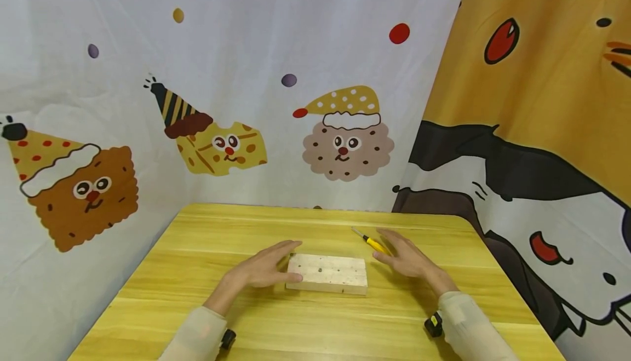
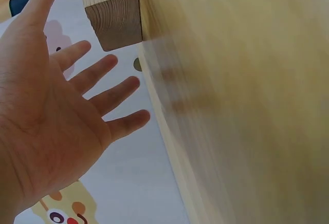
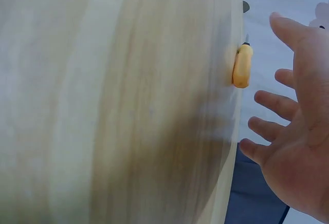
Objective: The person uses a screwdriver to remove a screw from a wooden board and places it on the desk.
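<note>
A pale wooden block (image 1: pixel 340 271) with small holes and dark spots on its top lies on the table. At its left end is my left hand (image 1: pixel 263 267), fingers spread and holding nothing; the thumb overlaps the block's corner in the head view. In the left wrist view the block's end (image 2: pixel 115 21) shows beyond the spread fingers. A screwdriver (image 1: pixel 376 244) with a yellow handle and a thin metal shaft lies behind the block to the right. My right hand (image 1: pixel 406 256) hovers beside that handle, fingers apart, with nothing in it. The right wrist view shows the screwdriver's handle (image 3: pixel 242 67) near the fingers.
The yellow wood-grain table (image 1: pixel 315 328) reaches back to a white curtain (image 1: pixel 236 38) printed with cartoon snacks. On the right hangs an orange printed curtain (image 1: pixel 542 92). Each wrist wears a small black device (image 1: pixel 434 324) at the sleeve.
</note>
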Demonstrator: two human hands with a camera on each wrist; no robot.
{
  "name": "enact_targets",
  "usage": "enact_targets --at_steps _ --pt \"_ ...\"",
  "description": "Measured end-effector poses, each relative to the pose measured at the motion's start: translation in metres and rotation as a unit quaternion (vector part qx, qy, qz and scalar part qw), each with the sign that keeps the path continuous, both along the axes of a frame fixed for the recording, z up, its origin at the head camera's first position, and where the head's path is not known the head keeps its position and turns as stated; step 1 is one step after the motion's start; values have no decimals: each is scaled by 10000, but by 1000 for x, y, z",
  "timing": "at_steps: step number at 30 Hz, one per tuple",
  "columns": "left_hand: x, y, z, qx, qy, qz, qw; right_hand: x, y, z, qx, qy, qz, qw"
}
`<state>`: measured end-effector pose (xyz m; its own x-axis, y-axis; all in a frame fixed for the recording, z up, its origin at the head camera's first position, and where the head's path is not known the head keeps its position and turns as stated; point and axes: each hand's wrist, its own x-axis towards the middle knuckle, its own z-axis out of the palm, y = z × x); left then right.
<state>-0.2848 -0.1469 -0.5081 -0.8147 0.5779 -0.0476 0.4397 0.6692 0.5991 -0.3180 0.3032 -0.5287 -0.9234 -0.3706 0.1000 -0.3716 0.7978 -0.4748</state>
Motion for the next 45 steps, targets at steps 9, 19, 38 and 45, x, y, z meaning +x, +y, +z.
enact_targets --at_steps 9,19,38,45 --pt "2 3 -2 86 -210 -110 9997 -6 1 -9 81 176 105 9998" --pt "-1 3 -4 159 -129 -175 9996 -10 -2 -8 40 321 170 9993" --pt "-1 4 -2 38 51 -226 9997 -13 -10 -4 102 214 -402 9989" --pt "0 4 0 68 61 -215 9997 -12 -10 -4 39 218 -476 9986"
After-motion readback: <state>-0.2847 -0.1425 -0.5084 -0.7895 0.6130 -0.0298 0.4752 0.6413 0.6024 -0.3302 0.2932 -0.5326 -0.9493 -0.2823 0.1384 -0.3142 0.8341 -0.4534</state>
